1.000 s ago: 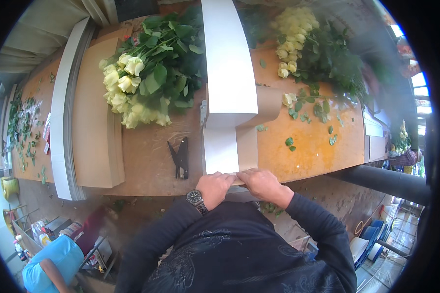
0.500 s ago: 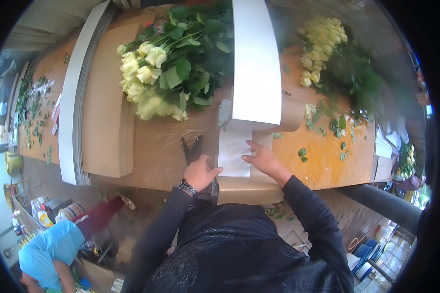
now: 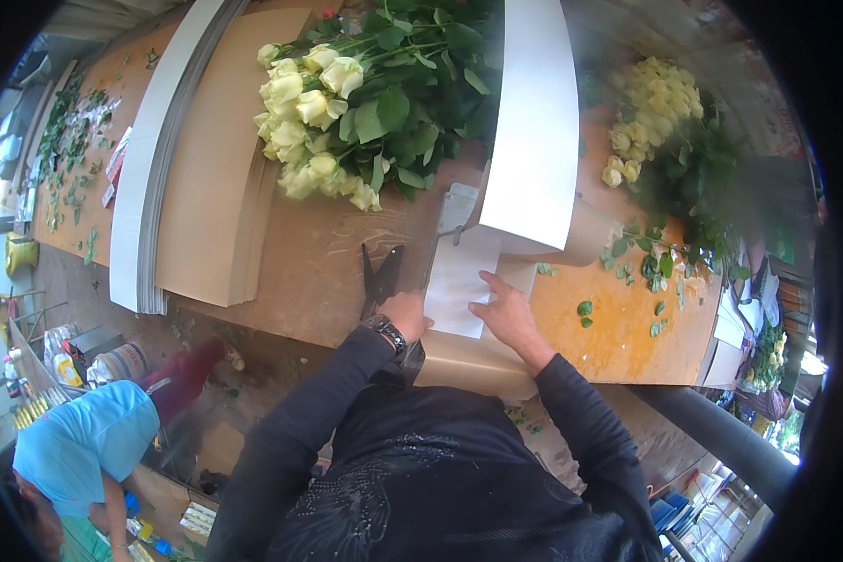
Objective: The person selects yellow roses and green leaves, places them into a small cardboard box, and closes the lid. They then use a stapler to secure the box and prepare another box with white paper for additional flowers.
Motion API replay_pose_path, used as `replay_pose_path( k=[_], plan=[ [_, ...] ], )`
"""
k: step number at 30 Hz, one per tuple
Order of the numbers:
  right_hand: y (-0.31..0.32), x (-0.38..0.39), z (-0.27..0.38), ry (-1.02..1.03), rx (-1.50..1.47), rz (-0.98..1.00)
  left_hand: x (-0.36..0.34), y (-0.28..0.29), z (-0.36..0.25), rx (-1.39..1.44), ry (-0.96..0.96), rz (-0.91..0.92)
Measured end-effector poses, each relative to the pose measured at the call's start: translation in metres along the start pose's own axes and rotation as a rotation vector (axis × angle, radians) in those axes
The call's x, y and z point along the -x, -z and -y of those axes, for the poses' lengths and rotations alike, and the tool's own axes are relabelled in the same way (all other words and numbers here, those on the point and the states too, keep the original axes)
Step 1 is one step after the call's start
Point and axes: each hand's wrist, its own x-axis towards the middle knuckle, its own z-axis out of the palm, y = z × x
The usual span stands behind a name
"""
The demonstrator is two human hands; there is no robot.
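Observation:
A white sheet point(image 3: 462, 292) lies on the table in front of me, its far end under a long, curved white board point(image 3: 532, 122). My right hand point(image 3: 513, 320) rests over the sheet's right edge, thumb and fingers apart. My left hand point(image 3: 406, 316) is at the sheet's near left edge, fingers curled and partly hidden; whether they grip anything is unclear. Just beyond it, a dark scissor-like tool point(image 3: 382, 272) stands with two blades spread. A grey metal piece point(image 3: 455, 212) shows beside the sheet. Brown paper point(image 3: 478, 367) lies beneath the sheet.
A leafy bunch of cream roses point(image 3: 314, 117) lies left of the white board, another bunch of roses point(image 3: 660, 101) to its right. Stacked cardboard sheets point(image 3: 211, 187) stand further left. Loose leaves point(image 3: 585, 309) dot the table. A person in light blue point(image 3: 94, 436) bends at lower left.
My view has shifted, so the roses and board appear further right. My left thumb has drawn in toward its fingers. The right hand stays spread on the sheet.

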Motion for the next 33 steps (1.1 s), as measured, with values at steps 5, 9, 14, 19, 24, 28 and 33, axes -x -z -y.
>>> replay_pose_path(
  k=[5,9,14,19,24,28,33],
  plan=[
    [0.001,0.002,0.003,-0.009,0.003,0.019,-0.002,-0.005,0.002,0.001,0.006,-0.003],
    [0.0,0.003,0.008,0.016,0.014,-0.003,-0.002,-0.006,0.0,-0.014,0.0,0.007],
    [0.0,0.004,0.013,0.06,0.088,-0.007,-0.002,-0.005,0.0,-0.013,-0.01,0.01],
    [0.006,0.0,0.018,0.061,0.107,0.103,-0.004,-0.006,0.004,-0.013,-0.008,0.011],
    [0.026,-0.005,0.023,0.071,0.45,0.338,-0.005,-0.017,0.009,0.011,-0.015,0.023],
    [0.021,-0.003,0.026,0.496,0.499,0.169,-0.004,-0.026,0.01,0.06,-0.016,-0.024],
    [-0.013,-0.019,0.019,0.546,0.588,0.253,-0.002,-0.023,0.01,0.091,-0.087,-0.092]
  ],
)
